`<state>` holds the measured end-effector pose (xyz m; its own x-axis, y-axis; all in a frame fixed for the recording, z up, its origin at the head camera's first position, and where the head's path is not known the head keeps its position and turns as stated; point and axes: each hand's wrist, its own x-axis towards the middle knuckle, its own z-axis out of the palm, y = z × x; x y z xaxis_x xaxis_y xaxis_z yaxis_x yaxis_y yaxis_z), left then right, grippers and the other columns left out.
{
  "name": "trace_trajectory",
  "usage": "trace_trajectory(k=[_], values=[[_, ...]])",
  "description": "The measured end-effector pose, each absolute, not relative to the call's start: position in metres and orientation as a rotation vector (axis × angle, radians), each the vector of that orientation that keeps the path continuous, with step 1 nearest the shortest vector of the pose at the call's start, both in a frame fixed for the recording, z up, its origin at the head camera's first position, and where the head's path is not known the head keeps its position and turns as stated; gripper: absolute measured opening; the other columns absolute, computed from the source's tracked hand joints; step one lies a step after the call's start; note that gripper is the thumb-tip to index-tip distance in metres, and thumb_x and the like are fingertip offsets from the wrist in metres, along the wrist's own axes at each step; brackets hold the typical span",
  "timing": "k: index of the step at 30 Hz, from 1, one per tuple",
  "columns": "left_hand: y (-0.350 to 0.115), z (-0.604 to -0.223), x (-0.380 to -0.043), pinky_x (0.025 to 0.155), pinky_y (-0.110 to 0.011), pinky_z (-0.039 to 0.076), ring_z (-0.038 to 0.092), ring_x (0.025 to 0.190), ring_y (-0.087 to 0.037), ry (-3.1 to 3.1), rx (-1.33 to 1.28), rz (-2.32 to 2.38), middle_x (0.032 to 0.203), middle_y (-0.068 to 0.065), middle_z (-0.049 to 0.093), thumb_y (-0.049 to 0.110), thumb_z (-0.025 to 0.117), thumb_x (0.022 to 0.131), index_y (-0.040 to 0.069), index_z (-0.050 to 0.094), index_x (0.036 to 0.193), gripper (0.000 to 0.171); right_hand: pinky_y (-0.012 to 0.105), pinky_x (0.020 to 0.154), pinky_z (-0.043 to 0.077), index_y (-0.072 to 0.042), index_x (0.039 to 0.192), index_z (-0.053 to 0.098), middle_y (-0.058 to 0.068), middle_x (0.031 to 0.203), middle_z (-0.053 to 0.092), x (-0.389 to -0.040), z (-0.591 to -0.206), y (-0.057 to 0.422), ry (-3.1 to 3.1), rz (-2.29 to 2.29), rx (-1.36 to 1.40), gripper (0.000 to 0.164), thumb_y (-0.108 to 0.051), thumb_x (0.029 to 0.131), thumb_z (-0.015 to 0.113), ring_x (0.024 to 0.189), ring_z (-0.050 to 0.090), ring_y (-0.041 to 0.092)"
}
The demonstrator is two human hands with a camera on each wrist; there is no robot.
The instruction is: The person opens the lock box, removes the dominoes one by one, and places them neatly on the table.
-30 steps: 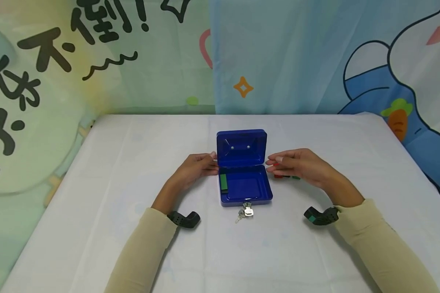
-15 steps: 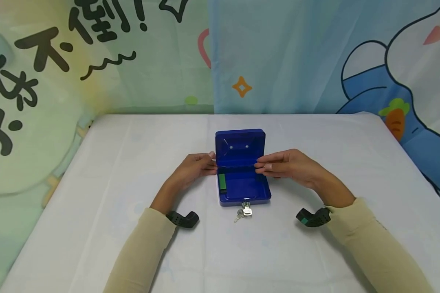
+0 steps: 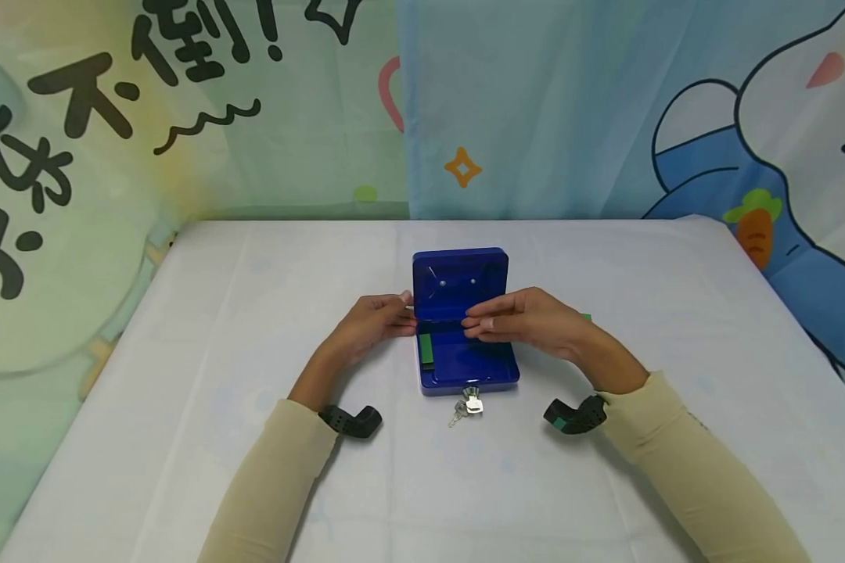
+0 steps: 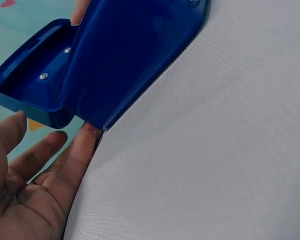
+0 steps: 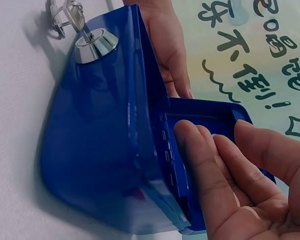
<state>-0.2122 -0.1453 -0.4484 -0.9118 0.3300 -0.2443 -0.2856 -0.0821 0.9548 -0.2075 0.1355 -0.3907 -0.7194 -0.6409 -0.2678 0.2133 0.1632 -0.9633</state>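
A blue metal cash box (image 3: pixel 473 367) stands on the white table with its lid (image 3: pixel 461 283) raised. My left hand (image 3: pixel 373 320) rests at the box's left rear side. Its fingers are spread, and in the left wrist view the fingertips (image 4: pixel 92 132) meet the rear corner. Over the box near the hinge is my right hand (image 3: pixel 524 320), fingers loosely bent. In the right wrist view its thumb (image 5: pixel 265 145) stays apart from the fingers and nothing shows between them. A green block (image 3: pixel 426 349) lies along the left wall inside the box.
A key with a ring of keys (image 3: pixel 459 411) hangs from the lock (image 5: pixel 96 46) on the box's front. Part of a small green piece (image 3: pixel 587 317) shows behind my right wrist. Printed cloth (image 3: pixel 535 109) hangs behind the table (image 3: pixel 289 274).
My right hand has moved left, from beside the box to over it near the hinge. Red and green pieces seen beside the box earlier are now mostly hidden behind it. My left hand keeps its place.
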Motion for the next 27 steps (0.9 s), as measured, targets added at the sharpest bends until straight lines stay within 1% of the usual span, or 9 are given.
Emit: trace_trajectory(k=[4, 7, 12, 16, 27], values=[[-0.145, -0.448, -0.212, 0.086, -0.032, 0.054, 0.067, 0.090, -0.021, 1.798, 0.039, 2.039, 0.107, -0.022, 0.062, 0.021, 0.052, 0.103, -0.014, 0.056, 0.122, 0.041, 0.037, 0.095, 0.048, 0.015, 0.131, 0.050, 0.024, 0.123, 0.061, -0.208, -0.393, 0.131, 1.752, -1.643, -0.406, 0.036, 0.002, 0.098, 0.054, 0.112, 0.063, 0.028], [-0.144, -0.448, -0.212, 0.086, -0.032, 0.054, 0.068, 0.091, -0.022, 1.810, 0.034, 2.026, 0.108, -0.023, 0.063, 0.023, 0.052, 0.103, -0.013, 0.057, 0.123, 0.041, 0.037, 0.094, 0.048, 0.014, 0.129, 0.053, 0.025, 0.122, 0.061, -0.208, -0.394, 0.127, 1.749, -1.628, -0.395, 0.033, 0.002, 0.098, 0.054, 0.111, 0.063, 0.029], [-0.145, -0.448, -0.212, 0.086, -0.032, 0.054, 0.068, 0.092, -0.023, 1.820, 0.031, 2.021, 0.110, -0.024, 0.063, 0.024, 0.052, 0.103, -0.012, 0.057, 0.123, 0.042, 0.038, 0.094, 0.049, 0.015, 0.128, 0.053, 0.029, 0.126, 0.058, -0.206, -0.395, 0.120, 1.743, -1.587, -0.407, 0.034, 0.001, 0.098, 0.055, 0.111, 0.063, 0.030], [-0.145, -0.447, -0.212, 0.086, -0.032, 0.054, 0.068, 0.091, -0.022, 1.818, 0.033, 2.026, 0.109, -0.024, 0.063, 0.023, 0.052, 0.103, -0.013, 0.056, 0.124, 0.041, 0.037, 0.094, 0.049, 0.015, 0.130, 0.051, 0.029, 0.127, 0.057, -0.205, -0.396, 0.115, 1.744, -1.566, -0.416, 0.036, 0.000, 0.098, 0.055, 0.111, 0.063, 0.030], [-0.144, -0.447, -0.212, 0.087, -0.032, 0.054, 0.067, 0.094, -0.023, 1.823, 0.041, 2.013, 0.111, -0.024, 0.062, 0.023, 0.052, 0.103, -0.011, 0.055, 0.127, 0.042, 0.036, 0.094, 0.049, 0.010, 0.128, 0.056, 0.023, 0.132, 0.056, -0.206, -0.395, 0.104, 1.776, -1.515, -0.401, 0.031, 0.000, 0.098, 0.055, 0.112, 0.062, 0.029]])
